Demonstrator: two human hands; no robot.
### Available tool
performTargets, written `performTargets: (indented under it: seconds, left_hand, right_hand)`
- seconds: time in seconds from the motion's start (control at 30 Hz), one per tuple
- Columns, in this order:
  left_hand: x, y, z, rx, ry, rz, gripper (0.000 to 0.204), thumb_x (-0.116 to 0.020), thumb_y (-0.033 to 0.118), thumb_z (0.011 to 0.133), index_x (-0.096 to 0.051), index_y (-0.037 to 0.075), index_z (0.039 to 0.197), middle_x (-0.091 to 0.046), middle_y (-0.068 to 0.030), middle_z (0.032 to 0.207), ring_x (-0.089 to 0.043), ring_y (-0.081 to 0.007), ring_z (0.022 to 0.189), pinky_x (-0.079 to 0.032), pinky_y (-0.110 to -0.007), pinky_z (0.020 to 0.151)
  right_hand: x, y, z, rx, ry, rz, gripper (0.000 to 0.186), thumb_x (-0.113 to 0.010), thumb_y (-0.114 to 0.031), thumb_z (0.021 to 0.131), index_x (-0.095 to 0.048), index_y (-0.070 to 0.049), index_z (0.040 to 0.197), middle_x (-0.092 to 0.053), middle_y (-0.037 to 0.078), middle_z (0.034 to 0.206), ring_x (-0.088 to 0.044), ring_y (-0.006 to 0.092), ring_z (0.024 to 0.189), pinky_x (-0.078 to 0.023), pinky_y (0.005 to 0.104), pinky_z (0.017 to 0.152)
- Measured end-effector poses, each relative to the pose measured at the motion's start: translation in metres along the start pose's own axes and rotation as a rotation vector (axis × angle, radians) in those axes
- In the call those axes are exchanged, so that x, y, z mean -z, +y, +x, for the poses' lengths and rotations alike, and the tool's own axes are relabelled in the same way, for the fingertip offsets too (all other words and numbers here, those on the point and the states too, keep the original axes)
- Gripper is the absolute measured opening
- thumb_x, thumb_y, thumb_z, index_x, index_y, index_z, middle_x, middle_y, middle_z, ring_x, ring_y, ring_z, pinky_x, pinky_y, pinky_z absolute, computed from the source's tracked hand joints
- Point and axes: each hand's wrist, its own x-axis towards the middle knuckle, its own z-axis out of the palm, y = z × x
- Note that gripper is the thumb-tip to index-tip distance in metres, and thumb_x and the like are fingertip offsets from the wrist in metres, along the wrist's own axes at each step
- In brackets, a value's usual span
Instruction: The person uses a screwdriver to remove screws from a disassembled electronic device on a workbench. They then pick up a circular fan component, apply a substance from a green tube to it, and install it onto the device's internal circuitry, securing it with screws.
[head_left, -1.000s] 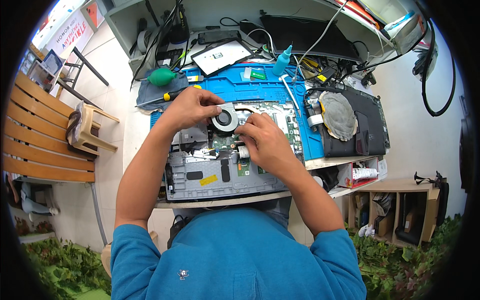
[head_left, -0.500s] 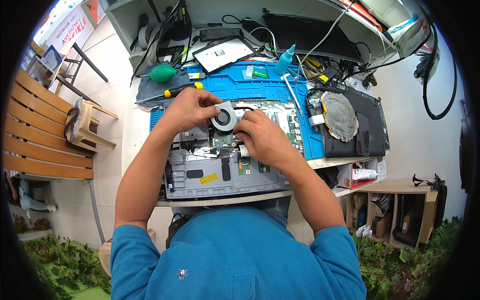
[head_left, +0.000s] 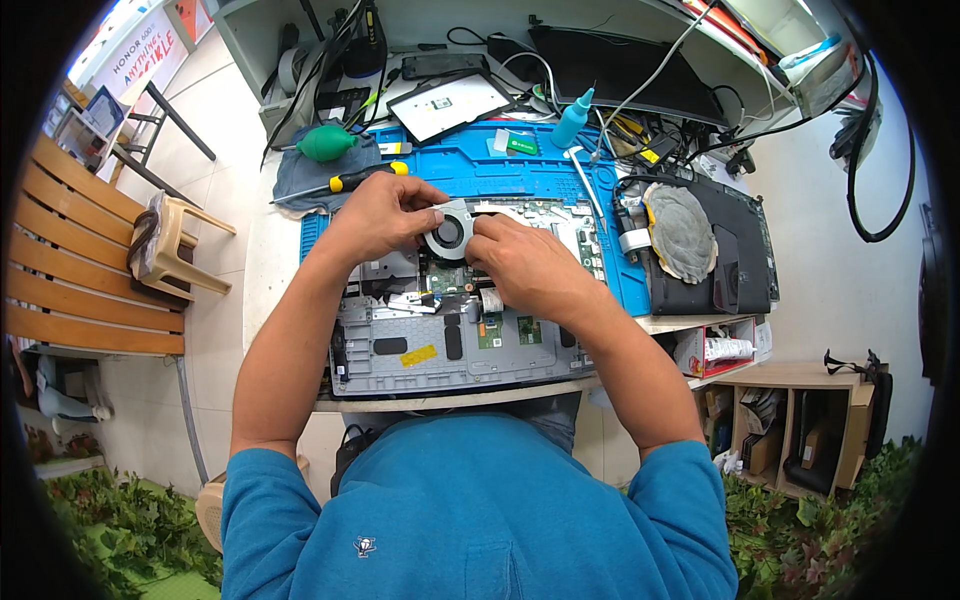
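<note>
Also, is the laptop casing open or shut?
Open: the green circuit board inside the grey laptop casing lies exposed, and the round fan shows too.

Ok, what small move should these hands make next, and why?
Probably a slight two-handed adjustment of the round fan: the left hand pinches its left edge, the right hand has its fingertips at its right edge, and the fan is over the opened laptop base. Whether it is seated, I cannot tell.

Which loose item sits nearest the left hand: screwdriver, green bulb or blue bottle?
The yellow and black screwdriver, lying just beyond the left hand. The green bulb lies farther back; the blue bottle stands well off to the right.
</note>
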Motion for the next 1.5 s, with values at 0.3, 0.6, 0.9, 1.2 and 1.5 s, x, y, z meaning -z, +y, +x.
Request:
performTargets:
  seconds: [0.3,0.6,0.9,1.2,1.5]
  left_hand:
    - [-0.0021,0.0011,-0.0005,-0.019,0.030,0.012,0.034,-0.080,0.014,0.100,-0.078,-0.006,0.127,-0.078,-0.0051,0.090,-0.069,-0.0093,0.071,-0.055,-0.027,0.066]
    - [-0.0014,-0.0037,0.0022,-0.019,0.023,0.028,0.036,-0.080,0.015,0.100,-0.078,-0.005,0.130,-0.079,-0.0067,0.094,-0.071,-0.0104,0.073,-0.058,-0.027,0.067]
    - [-0.0030,0.0004,0.0012,-0.009,0.016,0.008,0.037,-0.080,0.016,0.101,-0.077,-0.005,0.131,-0.079,-0.0058,0.093,-0.069,-0.0090,0.072,-0.056,-0.026,0.067]
    - [-0.0039,-0.0029,0.0032,-0.019,0.020,0.013,0.037,-0.080,0.016,0.102,-0.077,-0.005,0.132,-0.079,-0.0058,0.093,-0.070,-0.0093,0.073,-0.057,-0.027,0.067]
    - [-0.0053,-0.0007,0.0020,-0.001,0.021,0.004,0.037,-0.079,0.017,0.102,-0.077,-0.004,0.133,-0.079,-0.0057,0.094,-0.070,-0.0093,0.074,-0.057,-0.027,0.068]
  right_hand:
    - [0.0051,0.0020,0.0053,0.193,-0.039,-0.182,0.010,-0.068,-0.007,0.093,-0.072,-0.003,0.101,-0.067,0.009,0.111,-0.068,0.0281,0.112,-0.062,0.0417,0.091]
    - [0.0057,0.0060,0.0078,0.275,-0.059,-0.230,0.013,-0.067,-0.012,0.095,-0.073,-0.002,0.102,-0.066,0.009,0.109,-0.068,0.0270,0.110,-0.062,0.0410,0.088]
    - [0.0056,0.0037,0.0068,0.187,-0.101,-0.210,0.014,-0.064,-0.010,0.097,-0.071,-0.001,0.105,-0.066,0.011,0.109,-0.069,0.0288,0.111,-0.062,0.0416,0.089]
    - [0.0008,0.0082,0.0066,0.159,-0.095,-0.188,0.013,-0.067,-0.009,0.093,-0.070,0.000,0.103,-0.066,0.012,0.110,-0.069,0.0293,0.110,-0.062,0.0417,0.088]
    - [0.0039,0.0048,0.0070,0.141,-0.124,-0.204,0.013,-0.067,-0.007,0.093,-0.071,0.000,0.104,-0.067,0.012,0.111,-0.069,0.0288,0.111,-0.062,0.0416,0.088]
